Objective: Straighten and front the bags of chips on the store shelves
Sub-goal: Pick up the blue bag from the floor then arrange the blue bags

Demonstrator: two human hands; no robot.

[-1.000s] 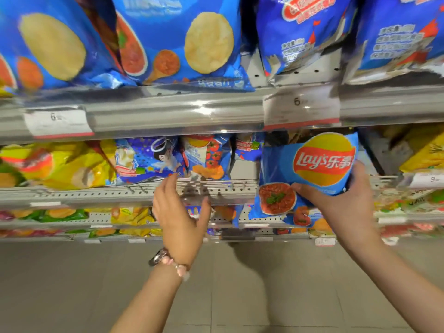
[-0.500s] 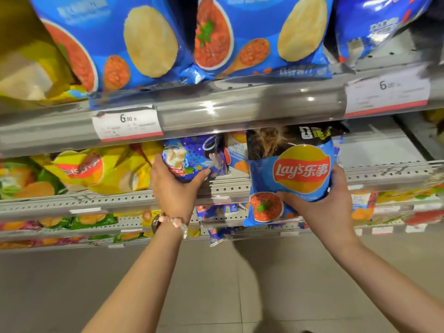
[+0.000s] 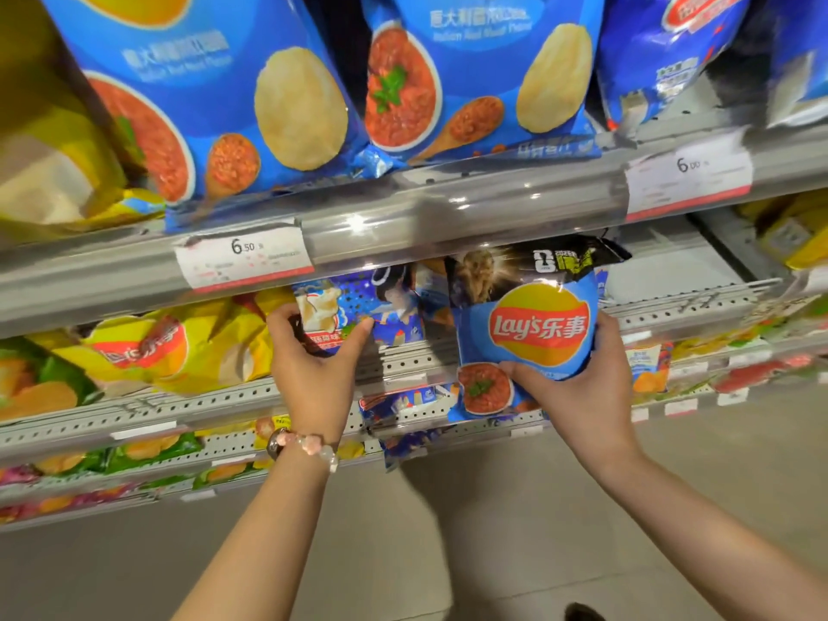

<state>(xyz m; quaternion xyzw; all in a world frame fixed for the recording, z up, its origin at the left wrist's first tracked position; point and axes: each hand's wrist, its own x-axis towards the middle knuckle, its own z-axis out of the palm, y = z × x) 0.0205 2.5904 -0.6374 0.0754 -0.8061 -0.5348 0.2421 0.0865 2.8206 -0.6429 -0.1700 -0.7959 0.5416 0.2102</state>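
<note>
My right hand (image 3: 578, 378) grips a small blue Lay's bag (image 3: 528, 333) with a red and yellow logo and a black top, held upright in front of the second shelf. My left hand (image 3: 313, 365) grips the lower edge of a dark blue bag with a cartoon figure (image 3: 358, 307), which sits on that shelf just left of the Lay's bag. Yellow Lay's bags (image 3: 179, 347) lie slumped on the same shelf further left. Large blue bags (image 3: 215, 96) stand on the top shelf above.
Grey shelf rails carry price tags reading 6.50 (image 3: 244, 255) and 6.00 (image 3: 690, 172). The second shelf's perforated front lip (image 3: 224, 403) runs across. Lower shelves hold green, yellow and blue bags (image 3: 148, 450). A grey tiled floor (image 3: 448, 553) lies below.
My left hand rose from the shelf's lip and took hold of the dark blue cartoon bag. My right hand kept hold of the Lay's bag. The view shifted left and closer.
</note>
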